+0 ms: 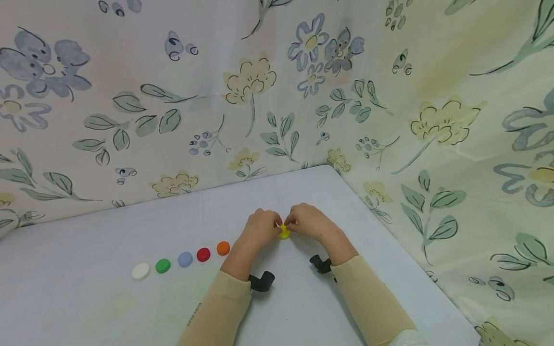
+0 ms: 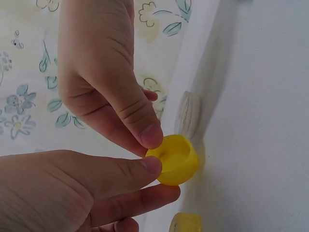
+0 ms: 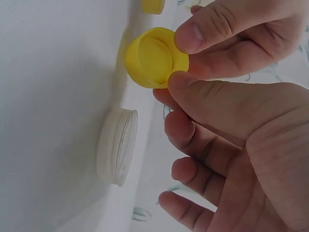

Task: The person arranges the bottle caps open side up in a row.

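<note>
Between both sets of fingertips, I observe a yellow cap (image 1: 283, 232), pinched at its rim by the left hand (image 1: 261, 225) and the right hand (image 1: 309, 221) together. Left of the grip lies a second yellow piece (image 3: 153, 6); right of it, a whitish lid (image 3: 117, 147). Farther left I note a line: orange disc (image 1: 223, 248), red disc (image 1: 203, 254), blue disc (image 1: 185, 259), green disc (image 1: 162, 265), white disc (image 1: 141, 272). Beyond the grip runs the far edge (image 1: 259, 179); rightward, the slanting right edge (image 1: 387, 232), with patterned cloth (image 1: 437, 125) past both. Nearer than the grip, I have tabletop (image 1: 290, 317) spreading between the sleeved forearms (image 1: 220, 307).
</note>
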The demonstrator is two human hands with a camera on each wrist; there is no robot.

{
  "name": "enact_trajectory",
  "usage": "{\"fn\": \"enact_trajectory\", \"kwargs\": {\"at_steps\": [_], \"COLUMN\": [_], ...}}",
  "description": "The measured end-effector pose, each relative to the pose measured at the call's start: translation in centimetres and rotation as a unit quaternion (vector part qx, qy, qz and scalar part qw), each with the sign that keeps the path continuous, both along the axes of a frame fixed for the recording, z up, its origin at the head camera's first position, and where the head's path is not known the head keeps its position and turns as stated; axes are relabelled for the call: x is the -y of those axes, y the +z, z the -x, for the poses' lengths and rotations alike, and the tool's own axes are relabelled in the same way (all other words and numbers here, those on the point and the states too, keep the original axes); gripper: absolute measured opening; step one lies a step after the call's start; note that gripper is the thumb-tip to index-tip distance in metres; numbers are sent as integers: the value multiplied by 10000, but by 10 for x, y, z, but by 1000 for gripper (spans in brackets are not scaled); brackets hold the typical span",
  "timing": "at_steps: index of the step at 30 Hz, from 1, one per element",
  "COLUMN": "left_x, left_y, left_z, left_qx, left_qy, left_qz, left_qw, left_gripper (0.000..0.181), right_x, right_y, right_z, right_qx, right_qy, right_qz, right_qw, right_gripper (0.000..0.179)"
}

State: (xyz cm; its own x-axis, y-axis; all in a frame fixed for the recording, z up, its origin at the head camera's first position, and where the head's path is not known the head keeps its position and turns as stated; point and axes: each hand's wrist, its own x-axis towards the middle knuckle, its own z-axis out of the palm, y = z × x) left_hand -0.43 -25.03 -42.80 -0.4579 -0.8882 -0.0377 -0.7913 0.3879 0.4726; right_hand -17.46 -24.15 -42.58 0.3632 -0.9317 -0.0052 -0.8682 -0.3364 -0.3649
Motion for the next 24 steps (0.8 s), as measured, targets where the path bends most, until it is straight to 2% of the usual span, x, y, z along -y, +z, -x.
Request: {"fn": "enact_trajectory", "kwargs": {"at_steps": [5,12,24], "left_x": [1,4,6], "left_y": [-1,-5,-9], "left_z": [0,0,0], "left_qx": [-77,-92,-50], "left_qy": [20,84,217], "left_qz": [-105,-52,248], "left_qw": [9999,9999,9994], "left_gripper": [12,11,9], "right_x": [1,4,6], "right_y": [-2,-3,-10], "right_z": [0,-2,-3], "right_qx": [-76,-178,-306], "right_qy": [76,-271,-90], "right_qz": [75,75,782], "right_qw": [9999,9994,9964], "right_gripper": [10,9,9]}}
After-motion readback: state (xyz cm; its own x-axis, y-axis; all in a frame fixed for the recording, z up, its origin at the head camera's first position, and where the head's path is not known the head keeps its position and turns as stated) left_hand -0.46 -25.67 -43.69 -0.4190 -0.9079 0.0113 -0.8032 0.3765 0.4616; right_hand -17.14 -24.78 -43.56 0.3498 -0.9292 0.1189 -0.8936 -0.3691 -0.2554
